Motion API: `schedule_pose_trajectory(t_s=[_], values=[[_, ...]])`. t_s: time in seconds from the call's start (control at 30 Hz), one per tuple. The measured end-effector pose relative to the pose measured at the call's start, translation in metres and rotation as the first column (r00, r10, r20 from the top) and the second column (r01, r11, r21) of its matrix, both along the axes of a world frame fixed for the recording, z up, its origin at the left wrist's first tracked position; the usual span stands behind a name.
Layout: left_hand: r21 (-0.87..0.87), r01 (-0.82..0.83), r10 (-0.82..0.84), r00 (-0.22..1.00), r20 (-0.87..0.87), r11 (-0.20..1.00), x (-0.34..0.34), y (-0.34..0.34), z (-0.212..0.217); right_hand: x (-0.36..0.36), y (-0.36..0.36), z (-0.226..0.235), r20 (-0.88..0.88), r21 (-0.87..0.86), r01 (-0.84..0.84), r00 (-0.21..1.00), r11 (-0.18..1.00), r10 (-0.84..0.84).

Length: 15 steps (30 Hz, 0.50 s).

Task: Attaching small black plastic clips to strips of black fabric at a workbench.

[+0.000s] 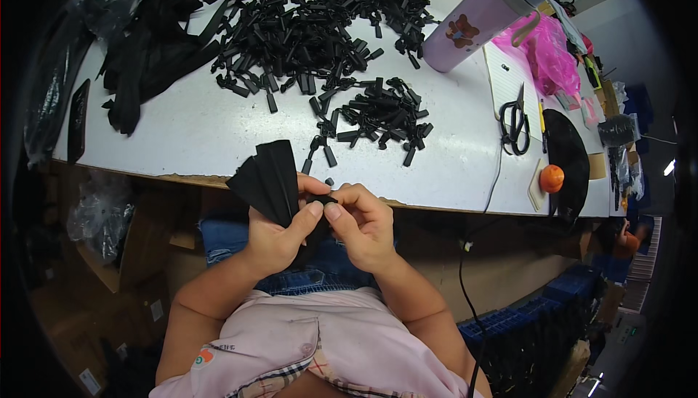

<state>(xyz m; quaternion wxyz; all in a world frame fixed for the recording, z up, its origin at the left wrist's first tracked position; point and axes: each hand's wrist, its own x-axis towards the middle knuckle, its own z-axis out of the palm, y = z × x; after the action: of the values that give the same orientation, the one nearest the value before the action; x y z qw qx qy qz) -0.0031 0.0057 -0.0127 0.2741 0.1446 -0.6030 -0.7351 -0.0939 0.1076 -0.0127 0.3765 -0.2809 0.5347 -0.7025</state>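
Observation:
At the table's front edge my left hand (275,244) is closed on a fan of folded black fabric strips (269,180), which sticks up past the fingers. Close beside it, my right hand (369,232) pinches a small dark piece (322,199) between thumb and finger. Both thumbs nearly meet there, and the fingers hide most of that piece. Just beyond the fingertips lies a small group of black zipper pulls (378,114) with looped ends. A much larger heap of the same pulls (291,34) spreads behind it.
Black fabric strips (138,63) and clear plastic bags cover the table's left end. On the right are a lilac bottle (472,20), black scissors (515,125), a notepad (502,78), an orange fruit (551,178) and a pink bag (549,53). A thin cable (465,282) hangs off the front edge.

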Motion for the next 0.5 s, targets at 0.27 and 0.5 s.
schedule_pose_trajectory(t_s=[0.27,0.5], values=[[-0.088,0.076,-0.078,0.997,-0.024,0.993,0.003,-0.005,0.003,-0.002,0.004,0.000,0.165,-0.045,-0.076,0.983,0.996,0.082],[0.215,0.176,-0.190,0.981,0.044,0.960,0.006,-0.011,0.005,-0.007,-0.002,-0.002,-0.605,-0.216,0.127,0.760,0.968,-0.235]])
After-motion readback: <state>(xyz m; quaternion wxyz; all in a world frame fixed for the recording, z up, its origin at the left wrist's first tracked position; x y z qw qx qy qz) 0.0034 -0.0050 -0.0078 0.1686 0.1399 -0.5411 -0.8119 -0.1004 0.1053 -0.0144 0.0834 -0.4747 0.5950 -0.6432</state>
